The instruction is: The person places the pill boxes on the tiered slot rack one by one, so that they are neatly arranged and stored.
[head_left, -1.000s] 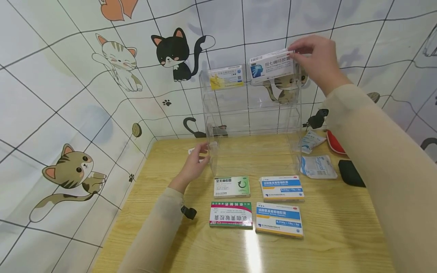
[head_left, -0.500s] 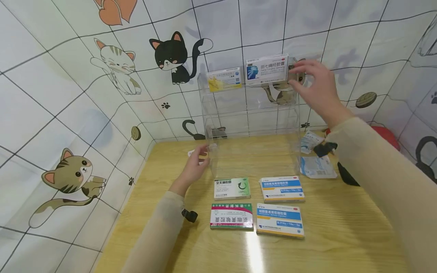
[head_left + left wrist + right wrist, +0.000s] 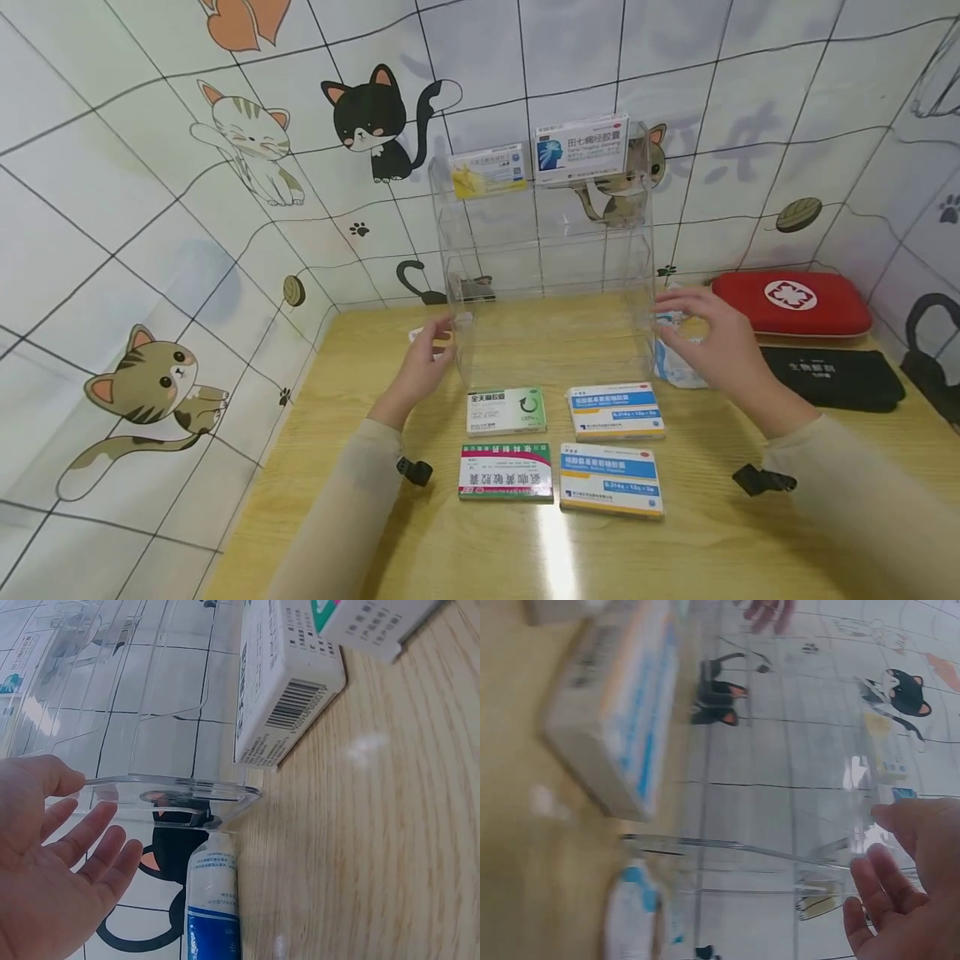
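Observation:
A clear acrylic display rack (image 3: 543, 250) stands against the wall. On its top tier sit a yellow-and-white medicine box (image 3: 489, 171) and a white medicine box with a blue head picture (image 3: 581, 150). My left hand (image 3: 420, 367) is at the rack's left side, thumb tip right at the panel's edge (image 3: 176, 782), other fingers loosely bent outside it. At the right side is my right hand (image 3: 716, 342), thumb and fingers apart near the side panel (image 3: 780, 853). In front of the rack lie a green-and-white box (image 3: 506, 411), a pink-and-green box (image 3: 505, 472) and two blue-and-white boxes (image 3: 611, 481).
A red pouch with a white emblem (image 3: 791, 302) lies at the back right, with a black pouch (image 3: 832, 377) before it. A packet (image 3: 675, 367) sits partly behind my right hand. Left of the rack lies a white-and-blue tube (image 3: 214, 900).
My right hand has let go of the white medicine box on the top tier and moved down to the rack's right side. The left hand stays where it was.

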Motion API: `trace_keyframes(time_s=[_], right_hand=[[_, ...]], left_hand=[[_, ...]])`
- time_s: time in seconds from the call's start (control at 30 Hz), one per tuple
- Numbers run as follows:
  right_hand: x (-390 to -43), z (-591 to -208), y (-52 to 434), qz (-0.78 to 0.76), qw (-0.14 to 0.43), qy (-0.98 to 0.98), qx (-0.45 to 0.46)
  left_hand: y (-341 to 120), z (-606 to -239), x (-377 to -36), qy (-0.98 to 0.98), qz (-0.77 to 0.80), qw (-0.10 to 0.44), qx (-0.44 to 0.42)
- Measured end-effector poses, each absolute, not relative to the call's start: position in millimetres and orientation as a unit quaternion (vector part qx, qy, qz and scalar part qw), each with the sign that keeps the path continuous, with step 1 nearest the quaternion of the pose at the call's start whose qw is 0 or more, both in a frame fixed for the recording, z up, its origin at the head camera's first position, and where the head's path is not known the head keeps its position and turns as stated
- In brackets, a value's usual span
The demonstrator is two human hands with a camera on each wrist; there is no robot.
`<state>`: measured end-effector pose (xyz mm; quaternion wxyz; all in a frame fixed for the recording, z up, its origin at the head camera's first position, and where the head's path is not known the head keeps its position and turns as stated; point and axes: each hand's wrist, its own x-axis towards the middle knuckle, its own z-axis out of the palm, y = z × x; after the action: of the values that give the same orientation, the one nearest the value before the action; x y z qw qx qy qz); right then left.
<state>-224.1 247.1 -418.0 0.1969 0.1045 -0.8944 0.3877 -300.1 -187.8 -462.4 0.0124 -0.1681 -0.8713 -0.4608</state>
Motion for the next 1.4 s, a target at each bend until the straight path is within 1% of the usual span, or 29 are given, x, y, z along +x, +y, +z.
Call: trace_keyframes(time_s=[0.1,0.23,0.37,0.47,0.77,0.9,1.1,1.3,1.4], right_hand=[[-214.7,-438.4,253.2,0.379,0.161,-0.905,0.106],[-206.3,-462.3,259.9,0.369,0.094,-0.919,0.103],[-200.7,-477.9,262.5,0.347,0.039,-0.929,0.123],[-198.1,-484.9,263.3,0.33,0.007,-0.933,0.145],[-193.6,-490.3,265.1,0.345,-0.071,-0.924,0.149],[-194.0,-493.2,267.9,0.339,-0.08,-0.925,0.149],[-194.6,-491.4,267.2,0.331,-0.059,-0.932,0.134],[-185.8,-481.7,262.9,0.345,-0.052,-0.934,0.078],[-179.8,-476.7,263.1,0.359,-0.039,-0.931,0.051]], left_hand=[[-186.6,-461.9,-301.6,-0.869,-0.465,0.015,-0.168],[-185.7,-460.9,-301.2,-0.868,-0.469,0.015,-0.164],[-185.9,-460.6,-299.2,-0.866,-0.473,0.006,-0.164],[-186.7,-461.3,-298.7,-0.865,-0.476,0.004,-0.161],[-188.9,-462.5,-299.7,-0.865,-0.475,0.01,-0.163],[-188.2,-463.1,-300.0,-0.861,-0.481,0.005,-0.166],[-189.9,-464.9,-301.2,-0.861,-0.481,0.008,-0.165],[-189.3,-463.0,-300.6,-0.863,-0.481,0.003,-0.155],[-187.6,-464.1,-300.3,-0.861,-0.485,-0.004,-0.152]])
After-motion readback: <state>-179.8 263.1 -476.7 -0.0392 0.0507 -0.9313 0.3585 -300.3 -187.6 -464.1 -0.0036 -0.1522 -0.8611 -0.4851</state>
